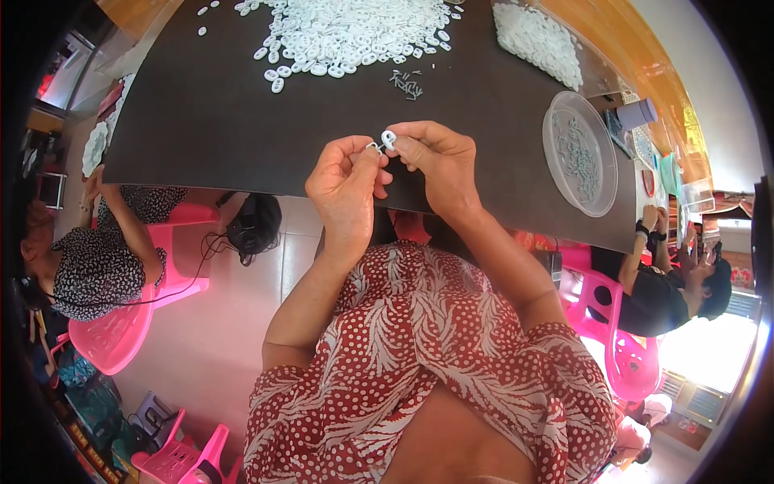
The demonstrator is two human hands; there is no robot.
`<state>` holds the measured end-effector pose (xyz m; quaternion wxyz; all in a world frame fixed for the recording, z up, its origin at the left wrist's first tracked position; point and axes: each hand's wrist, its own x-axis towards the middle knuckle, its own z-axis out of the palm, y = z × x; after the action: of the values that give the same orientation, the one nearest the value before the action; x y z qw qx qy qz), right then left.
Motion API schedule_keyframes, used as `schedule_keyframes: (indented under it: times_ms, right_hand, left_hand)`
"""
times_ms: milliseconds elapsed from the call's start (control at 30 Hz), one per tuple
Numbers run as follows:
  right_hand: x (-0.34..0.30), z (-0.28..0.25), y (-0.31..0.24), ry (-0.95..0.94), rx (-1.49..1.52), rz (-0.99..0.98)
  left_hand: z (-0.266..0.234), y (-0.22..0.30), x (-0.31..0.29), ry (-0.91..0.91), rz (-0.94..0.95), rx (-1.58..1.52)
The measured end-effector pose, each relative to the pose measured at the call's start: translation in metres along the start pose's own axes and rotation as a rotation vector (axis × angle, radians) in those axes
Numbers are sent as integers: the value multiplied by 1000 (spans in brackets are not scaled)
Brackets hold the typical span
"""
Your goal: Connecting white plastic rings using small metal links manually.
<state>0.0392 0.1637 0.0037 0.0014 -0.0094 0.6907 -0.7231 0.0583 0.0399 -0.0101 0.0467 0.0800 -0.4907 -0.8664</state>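
A: Item: white ring (389, 138), centre frame, pinched in right hand (439, 161); left hand (345, 181) closed on a small metal clip (373, 148) beside it. Progress?

B: Judged early. Large heap of white rings (339, 32) at top of dark surface (210, 121) unworked; clear dish (580, 153) at right holding small metal pieces.

A: Unclear?

B: Whether clip and ring were joined; fingers hid it.
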Motion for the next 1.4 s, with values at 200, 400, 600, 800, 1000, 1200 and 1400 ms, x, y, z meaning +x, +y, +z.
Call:
schedule_keyframes:
  times_ms: [200, 400, 600, 800, 1000, 1200, 1400]
  right_hand:
    - [-3, 6, 3, 14, -9, -81]
    - [-2, 7, 12, 48, -249, -316]
    - [-3, 9, 7, 36, -356, -401]
    - [-5, 11, 10, 83, -406, -465]
    - [-7, 10, 9, 33, -471, -466]
    - [-7, 7, 4, 23, -599, -596]
    - [-4, 4, 0, 73, -764, -824]
  left_hand:
    - [-1, -1, -1, -4, 11, 6]
    - [1, -2, -2, 5, 18, -21]
    - [1, -4, -2, -10, 48, -22]
    - [1, -9, 0, -38, 109, -97]
    - [-1, -9, 1, -67, 105, -85]
    - [8, -3, 1, 38, 16, -91]
    - [10, -1, 0, 45, 7, -136]
